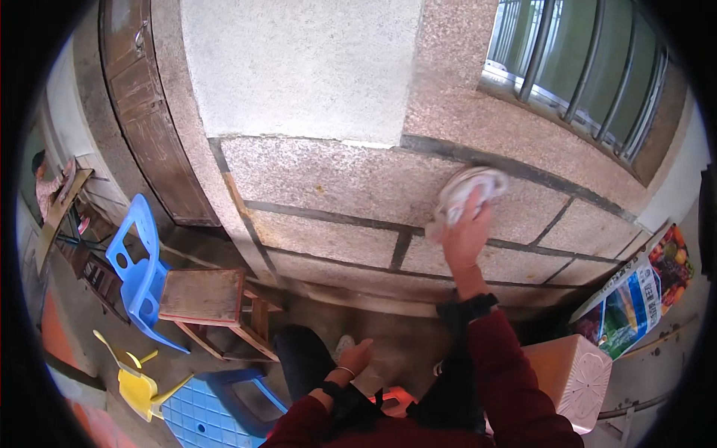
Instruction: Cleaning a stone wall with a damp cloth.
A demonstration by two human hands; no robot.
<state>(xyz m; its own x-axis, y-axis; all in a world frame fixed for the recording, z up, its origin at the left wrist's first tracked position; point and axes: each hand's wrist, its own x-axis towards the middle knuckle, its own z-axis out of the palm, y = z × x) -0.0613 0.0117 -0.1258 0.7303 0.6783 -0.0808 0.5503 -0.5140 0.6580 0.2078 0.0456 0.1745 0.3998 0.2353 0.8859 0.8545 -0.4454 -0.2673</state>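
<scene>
My right hand (466, 238) presses a crumpled pale cloth (476, 182), blurred by motion, against the speckled stone-block wall (336, 173). The cloth lies just under a dark mortar line, below the barred window (582, 61). A black band circles my right wrist, at the end of a dark red sleeve. Low in the view, my left hand (357, 357) hangs over my knee, apart from the wall. Nothing shows in it, and its fingers are too small and turned to read clearly.
At left stand a wooden stool (201, 297), a blue plastic chair (143, 280), a small yellow chair (137, 386) and a blue plastic stool (207, 417). A pink plastic stool (585, 383) and a printed sack (633, 302) are at right. Another person (47, 190) is beyond the wooden door (145, 123).
</scene>
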